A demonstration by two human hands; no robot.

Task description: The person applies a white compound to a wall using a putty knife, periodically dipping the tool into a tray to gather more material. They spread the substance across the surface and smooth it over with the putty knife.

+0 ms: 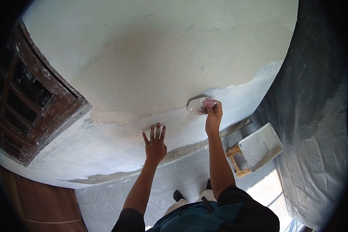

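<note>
My right hand [214, 116] pinches a flat, rounded whitish piece with a reddish patch [197, 106] between thumb and fingers. It lies against the wall [150, 73], near the line where the beige upper area meets the white lower band [123, 139]. I cannot tell exactly what kind of piece it is. Lower on the left, my left hand [156, 146] has its fingers spread, tips pointing up at the white band; pale residue coats the fingers.
A paint-crusted white tray [261, 147] rests on a yellowish stool [236, 159] at the right. Dark plastic sheeting [313, 127] hangs along the right side. A brown wooden window frame [46, 131] borders the wall at left. Grey sheeting [116, 197] covers the floor below.
</note>
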